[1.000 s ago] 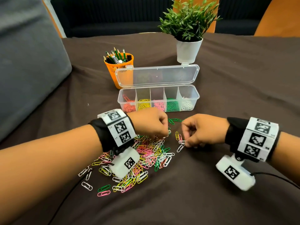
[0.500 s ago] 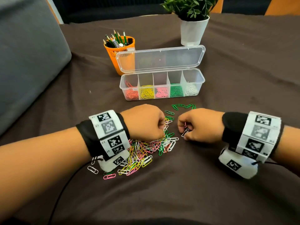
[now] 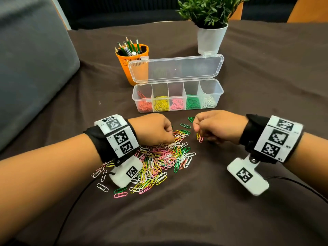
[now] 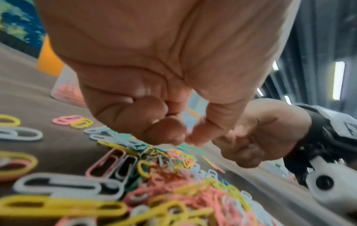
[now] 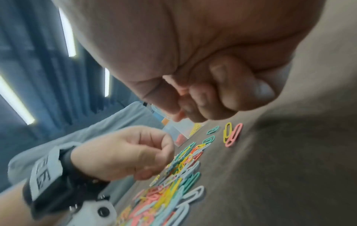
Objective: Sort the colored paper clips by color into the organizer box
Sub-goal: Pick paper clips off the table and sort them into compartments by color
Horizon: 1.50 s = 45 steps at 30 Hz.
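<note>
On the brown-covered counter [image 3: 248, 89] the heap of mixed paper clips [image 3: 159, 160] lies at about 7 o'clock from the open organizer box [image 3: 177, 95], whose five compartments hold red, yellow, pink, green and white clips from left to right. At the heap's 12 o'clock edge the left hand [image 3: 152, 129] is curled, thumb and fingertips brought together just over the clips; whether they pinch one I cannot tell. At 3 o'clock from it, apart from the heap, the right hand [image 3: 218, 127] is curled too; whether its fingertips hold anything I cannot tell. A yellow clip and a pink clip [image 3: 199, 137] lie side by side just below it. An orange pencil cup [image 3: 132, 63] stands at the box's 10 o'clock, a potted plant [image 3: 210, 39] at 1 o'clock.
</note>
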Tool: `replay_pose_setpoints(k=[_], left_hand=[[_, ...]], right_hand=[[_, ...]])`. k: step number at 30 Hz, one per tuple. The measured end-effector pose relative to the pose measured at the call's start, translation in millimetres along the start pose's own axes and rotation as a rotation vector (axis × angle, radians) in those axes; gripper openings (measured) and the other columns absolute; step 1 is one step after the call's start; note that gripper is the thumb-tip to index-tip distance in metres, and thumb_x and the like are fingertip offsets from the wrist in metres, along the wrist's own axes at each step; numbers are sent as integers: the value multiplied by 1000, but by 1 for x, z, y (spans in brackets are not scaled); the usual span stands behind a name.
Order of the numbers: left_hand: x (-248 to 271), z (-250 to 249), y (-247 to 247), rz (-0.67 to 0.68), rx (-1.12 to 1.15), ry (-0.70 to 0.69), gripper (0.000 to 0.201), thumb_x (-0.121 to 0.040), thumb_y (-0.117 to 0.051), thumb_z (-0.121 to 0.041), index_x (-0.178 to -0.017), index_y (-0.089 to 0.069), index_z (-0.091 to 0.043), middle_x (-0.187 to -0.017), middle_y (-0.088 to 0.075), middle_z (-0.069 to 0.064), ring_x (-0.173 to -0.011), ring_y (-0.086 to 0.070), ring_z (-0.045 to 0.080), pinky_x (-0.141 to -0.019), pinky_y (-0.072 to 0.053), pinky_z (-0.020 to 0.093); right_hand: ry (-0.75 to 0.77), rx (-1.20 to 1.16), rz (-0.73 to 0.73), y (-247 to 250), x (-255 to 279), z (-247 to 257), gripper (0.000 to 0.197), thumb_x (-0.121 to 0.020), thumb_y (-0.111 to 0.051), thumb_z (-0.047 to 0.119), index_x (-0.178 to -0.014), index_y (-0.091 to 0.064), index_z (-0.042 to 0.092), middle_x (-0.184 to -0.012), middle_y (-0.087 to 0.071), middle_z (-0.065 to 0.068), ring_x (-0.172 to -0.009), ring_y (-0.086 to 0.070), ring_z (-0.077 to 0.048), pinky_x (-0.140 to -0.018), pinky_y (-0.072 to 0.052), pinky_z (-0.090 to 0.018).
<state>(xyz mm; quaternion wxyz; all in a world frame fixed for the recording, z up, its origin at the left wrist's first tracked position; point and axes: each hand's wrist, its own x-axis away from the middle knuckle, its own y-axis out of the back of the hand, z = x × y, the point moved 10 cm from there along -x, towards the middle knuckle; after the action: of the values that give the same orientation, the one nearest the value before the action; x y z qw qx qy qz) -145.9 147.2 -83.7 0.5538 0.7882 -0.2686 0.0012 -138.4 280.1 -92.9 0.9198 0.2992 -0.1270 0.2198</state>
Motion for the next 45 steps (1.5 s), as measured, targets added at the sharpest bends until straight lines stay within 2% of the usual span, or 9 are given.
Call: replay_pose_setpoints(k=[5, 12, 17, 20, 24, 30, 34, 41, 45], left_hand=[[-1, 1, 13, -29, 79, 13, 18, -84, -77, -32, -83, -74, -15, -57, -62, -10, -36, -50, -3, -40, -37, 11], [0, -10, -9, 45, -137, -45, 19, -77, -81, -36, -73, -70, -21, -59, -65, -10, -55, -58, 3, -63, -51, 25], [3, 7, -1, 89, 184, 30, 16, -83, -78, -32, -81, -70, -18, -74, -71, 0, -52, -57, 8, -53, -47, 23], [8, 22, 5, 96, 696, 111, 21, -76, -76, -9, -81, -56, -16, -79, -65, 14, -64, -58, 23, -50, -43, 24], [9, 32, 16, 15, 985, 150, 27, -88, -52, 14, -91, -50, -13, -72, -58, 13, -54, -58, 17, -44, -48, 21], [8, 35, 11, -1, 406, 143, 6, -87, -65, -8, -81, -66, -9, -68, -67, 11, -55, -63, 17, -57, -55, 31], [6, 25, 18, -94, -4, 57, 10, -82, -76, -25, -81, -70, -17, -62, -67, -8, -47, -57, -7, -59, -50, 22], [6, 21, 5, 3, -125, 59, 21, -78, -81, -38, -83, -73, -20, -74, -73, -7, -66, -64, 4, -64, -50, 22], [9, 28, 9, 42, 71, 76, 17, -79, -82, -28, -78, -70, -16, -67, -72, -2, -52, -60, 7, -54, -47, 19]], right_hand=[[204, 704, -20, -21, -3, 28, 8, -82, -66, 28, -88, -67, 22, -72, -58, 12, -70, -55, -9, -66, -43, -24], [187, 799, 21, -31, -9, 31, 16, -79, -70, 27, -70, -57, 23, -65, -55, 9, -66, -53, -12, -64, -42, -25], [17, -60, 118, -10, -4, 8, 26, -91, -45, 3, -66, -45, 13, -63, -56, -9, -43, -35, -14, -41, -27, -20], [-27, -509, 43, 11, -1, 0, 33, -79, -27, -14, -71, -37, 16, -64, -53, -10, -37, -30, -10, -36, -20, -13], [-29, -676, 50, 18, -4, -1, 36, -53, -39, -4, -82, -46, 17, -62, -47, -3, -42, -31, -11, -40, -19, -15], [142, 92, 17, -3, -7, 23, 17, -81, -64, 1, -75, -59, 16, -52, -52, 9, -40, -38, -4, -40, -30, -18], [263, 610, -17, -19, -10, 41, 9, -82, -67, 19, -82, -66, 27, -54, -54, 19, -52, -48, 2, -53, -33, -13], [265, 772, -37, -34, -21, 51, 4, -81, -67, 26, -85, -67, 27, -70, -53, 12, -68, -51, -7, -67, -45, -27], [234, 784, -87, -16, -25, 50, 10, -80, -61, 16, -81, -65, 26, -74, -58, 12, -74, -56, -14, -67, -43, -25]])
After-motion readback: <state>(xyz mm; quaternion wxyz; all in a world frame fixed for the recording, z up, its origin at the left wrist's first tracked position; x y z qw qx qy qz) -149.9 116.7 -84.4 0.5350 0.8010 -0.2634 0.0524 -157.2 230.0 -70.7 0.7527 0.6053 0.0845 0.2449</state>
